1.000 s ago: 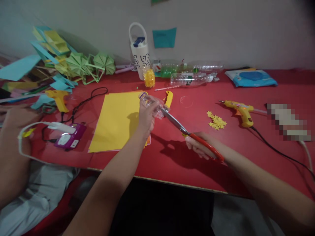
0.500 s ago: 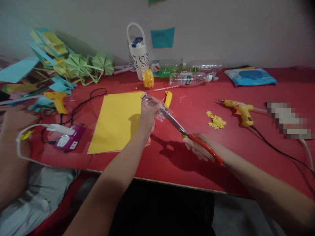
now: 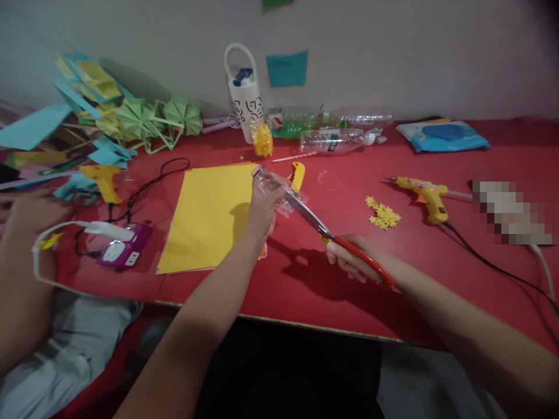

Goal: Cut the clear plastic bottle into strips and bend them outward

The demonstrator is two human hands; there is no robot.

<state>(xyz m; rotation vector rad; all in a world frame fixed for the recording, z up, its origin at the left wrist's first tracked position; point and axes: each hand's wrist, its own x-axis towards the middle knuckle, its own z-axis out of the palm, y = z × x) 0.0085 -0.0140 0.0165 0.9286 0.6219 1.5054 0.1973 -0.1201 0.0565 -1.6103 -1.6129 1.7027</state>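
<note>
My left hand is closed around a clear cut plastic bottle piece with a purple rim at its neck end. In my right hand are large scissors with red handles, held over the front of the table. Their blades point up and left, and the tips meet the cut edge of the plastic beside my left fingers. Whether the blades are parted is hard to tell. Yellow paper sheets lie under and left of my left hand. A yellow-handled cutter lies just behind the plastic.
Right of my hands lie small yellow stars and a yellow glue gun with its cord. Bottles, a white tumbler and a wipes pack line the wall. At left are a purple power adapter and another person's arm.
Almost nothing differs. My hands, the scissors and the plastic piece keep nearly the same place; the view has shifted very slightly.
</note>
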